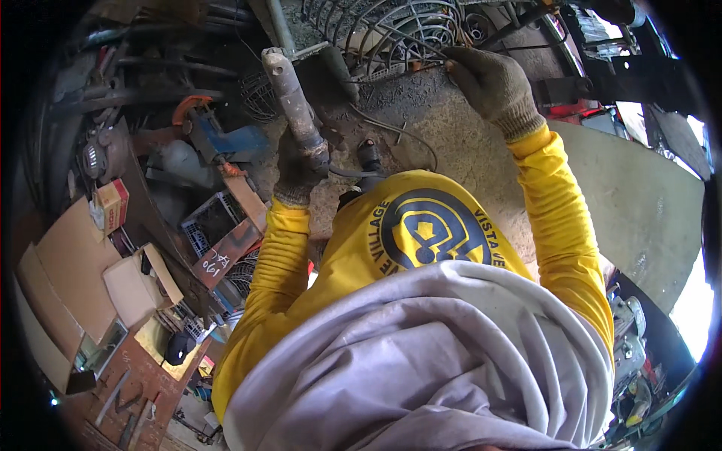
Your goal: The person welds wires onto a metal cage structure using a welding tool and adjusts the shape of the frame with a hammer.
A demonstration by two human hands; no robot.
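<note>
A worn grey cylindrical tool [295, 109] slants upward from my left hand [297, 169], which wears a dark glove and is closed around its lower end. A dark cable leaves the tool near that hand. My right hand [492, 86], in a grey-brown knit glove, reaches to the right end of a grille of curved metal wires [391, 37]. Its fingers are pressed together at the grille's edge; what they pinch is too small to make out. Between the hands, a dark rounded handle [338, 74] points down near the grille.
A cable [410, 139] loops across the stained floor [466, 158]. To the left stand a blue and orange machine [226, 135], a dark crate [210, 218], and open cardboard boxes [139, 286]. A large grey-green sheet [632, 203] leans at the right, with metal parts [630, 323] below it.
</note>
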